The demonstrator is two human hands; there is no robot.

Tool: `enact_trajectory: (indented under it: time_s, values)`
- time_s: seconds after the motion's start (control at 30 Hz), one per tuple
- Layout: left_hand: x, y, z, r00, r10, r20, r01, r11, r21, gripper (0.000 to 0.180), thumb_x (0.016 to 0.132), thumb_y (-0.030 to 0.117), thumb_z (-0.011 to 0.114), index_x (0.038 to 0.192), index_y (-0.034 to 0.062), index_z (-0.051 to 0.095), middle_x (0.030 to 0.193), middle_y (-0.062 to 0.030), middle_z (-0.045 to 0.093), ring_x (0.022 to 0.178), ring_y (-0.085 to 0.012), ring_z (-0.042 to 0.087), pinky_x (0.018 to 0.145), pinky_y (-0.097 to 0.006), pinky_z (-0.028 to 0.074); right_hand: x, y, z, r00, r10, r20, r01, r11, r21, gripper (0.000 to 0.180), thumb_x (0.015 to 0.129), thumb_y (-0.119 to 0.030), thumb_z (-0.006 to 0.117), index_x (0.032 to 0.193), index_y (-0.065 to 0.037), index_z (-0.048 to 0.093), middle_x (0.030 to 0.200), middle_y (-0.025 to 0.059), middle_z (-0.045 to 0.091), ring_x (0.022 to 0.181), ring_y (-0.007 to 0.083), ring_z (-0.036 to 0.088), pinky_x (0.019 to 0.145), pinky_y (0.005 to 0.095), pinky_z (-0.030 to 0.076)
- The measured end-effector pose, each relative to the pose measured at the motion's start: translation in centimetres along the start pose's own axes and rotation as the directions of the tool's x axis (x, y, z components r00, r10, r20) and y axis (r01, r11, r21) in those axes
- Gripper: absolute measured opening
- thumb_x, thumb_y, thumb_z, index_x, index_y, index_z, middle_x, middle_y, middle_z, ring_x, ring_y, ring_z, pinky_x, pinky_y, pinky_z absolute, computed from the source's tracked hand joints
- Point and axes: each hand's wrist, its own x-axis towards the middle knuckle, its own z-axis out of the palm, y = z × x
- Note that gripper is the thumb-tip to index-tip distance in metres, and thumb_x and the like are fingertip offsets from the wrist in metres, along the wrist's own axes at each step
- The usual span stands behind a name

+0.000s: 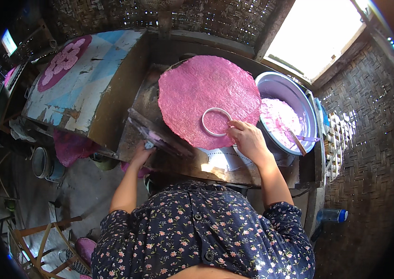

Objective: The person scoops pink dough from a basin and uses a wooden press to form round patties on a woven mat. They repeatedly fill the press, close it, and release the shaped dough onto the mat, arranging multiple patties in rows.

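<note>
Right hand (248,139): pinched thin white ring (203,122) over round pink woven mat (187,93).
Left hand (141,156): was at blurred brown wooden slat (163,139); grip unclear.

Rustic workshop: woven bamboo wall (369,116) at three o'clock, bright window (315,35) and basin (292,89) of pink mixture (278,116) towards two, worn wooden table (173,162) at centre.

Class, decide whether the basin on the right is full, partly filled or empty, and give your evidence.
Partly filled: a pink mixture lies in the basin, and much of its inner wall stands uncovered.
</note>
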Motion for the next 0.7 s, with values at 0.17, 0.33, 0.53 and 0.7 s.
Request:
enact_trajectory:
  time_s: [0.17,0.33,0.53,0.7]
  values:
    - [-5.0,-1.1,-3.1,0.988,0.134,0.073,-0.097,0.919,-0.383,0.069,0.068,0.004,0.070,0.131,0.0048,0.041,0.123,-0.0082,0.054,0.113,-0.0220,0.053,0.092,-0.035,0.045,-1.4,0.5,-2.3,0.950,0.145,-0.275,-0.091,0.975,0.202,0.019,0.081,-0.007,0.061,0.099,-0.006,0.066,0.093,0.0112,0.064,0.081,0.0278,0.064,0.071,0.0351,0.052]
    - [-9.2,6.5,-5.0,0.907,0.421,-0.012,-0.364,0.772,-0.521,0.079,0.065,0.008,0.079,0.132,0.0026,0.038,0.129,-0.0071,0.049,0.118,-0.0196,0.048,0.101,-0.036,0.040,-1.5,-2.9,-2.6,0.961,0.241,-0.137,-0.107,0.779,0.618,0.030,0.080,-0.004,0.063,0.110,-0.002,0.063,0.100,0.0124,0.066,0.081,0.0196,0.065,0.074,0.0312,0.051]
    - [-8.4,19.8,-1.7,0.771,0.636,0.009,-0.583,0.701,0.411,0.044,0.069,0.023,0.072,0.104,0.0016,0.056,0.100,-0.0185,0.062,0.090,-0.0368,0.062,0.077,-0.042,0.051,0.1,-8.9,-0.4,0.846,-0.303,0.438,-0.531,-0.416,0.738,0.056,0.097,-0.042,0.040,0.135,-0.001,0.038,0.128,0.0091,0.047,0.116,0.0178,0.047,0.101,0.0329,0.036]
    - [-6.8,25.9,0.3,0.499,0.828,0.256,-0.793,0.555,-0.251,0.073,0.072,0.026,0.068,0.133,0.0035,0.036,0.126,-0.0199,0.050,0.118,-0.0313,0.049,0.095,-0.041,0.042,0.0,-6.1,-2.0,0.872,-0.083,0.482,-0.488,-0.230,0.842,0.058,0.095,-0.053,0.034,0.116,-0.001,0.049,0.083,0.0083,0.058,0.062,0.0129,0.055,0.052,0.0251,0.044]
